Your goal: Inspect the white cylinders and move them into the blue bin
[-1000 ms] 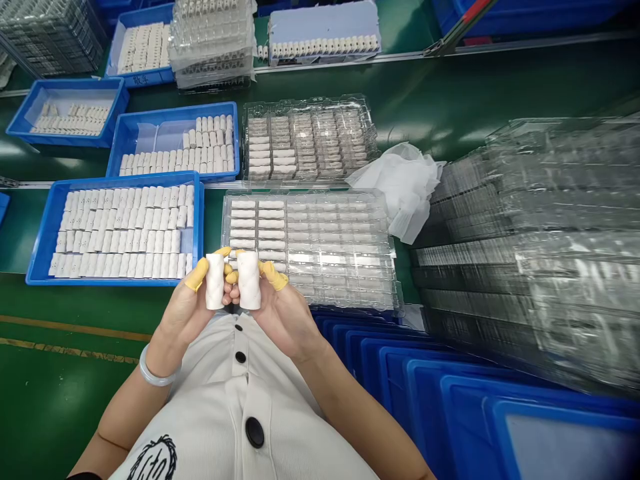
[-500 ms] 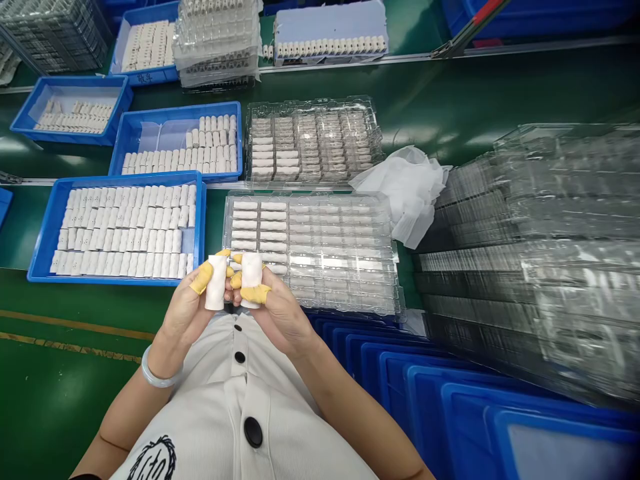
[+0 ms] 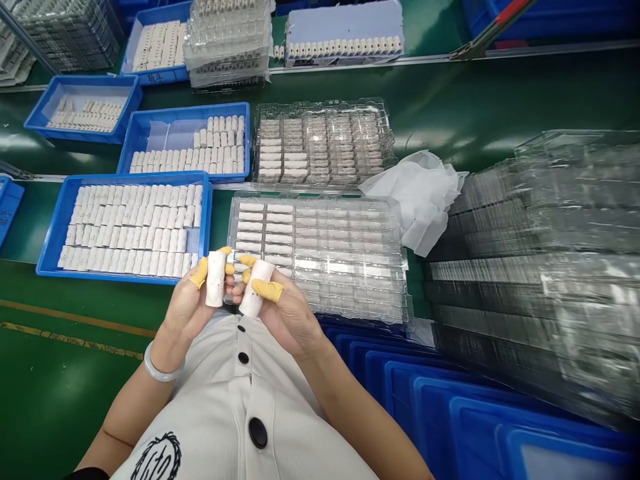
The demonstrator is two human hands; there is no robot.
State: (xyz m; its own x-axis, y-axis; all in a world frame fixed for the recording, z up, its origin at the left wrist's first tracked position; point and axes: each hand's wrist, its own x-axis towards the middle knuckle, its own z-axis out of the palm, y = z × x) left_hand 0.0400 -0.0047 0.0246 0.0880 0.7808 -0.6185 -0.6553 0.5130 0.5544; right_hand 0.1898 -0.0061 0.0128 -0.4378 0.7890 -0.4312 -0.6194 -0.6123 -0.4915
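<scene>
Yellow finger cots cover several fingertips of both hands. My left hand (image 3: 184, 308) is closed on a white cylindrical piece (image 3: 215, 279) that stands nearly upright and shows small dark marks on its face. Close beside it, my right hand (image 3: 289, 315) grips a second white cylindrical piece (image 3: 251, 305), tilted with its top to the right. The two pieces are apart from each other. Both are held over the near edge of the bench, between a blue tray (image 3: 209, 230) of similar white pieces and a clear plastic blister tray (image 3: 406, 293).
More blue bins (image 3: 249, 137) with white parts stand behind. Another clear tray (image 3: 323, 143) of parts lies farther back. Crumpled white sheeting (image 3: 425, 193) rests at the blister tray's right. Tall stacks of clear trays (image 3: 575, 267) and nested blue bins (image 3: 430, 393) fill the right side.
The right piece has turned from upright to tilted, and my right hand has shifted slightly right. Dark marks now show on the left piece. The whole view has shifted slightly.
</scene>
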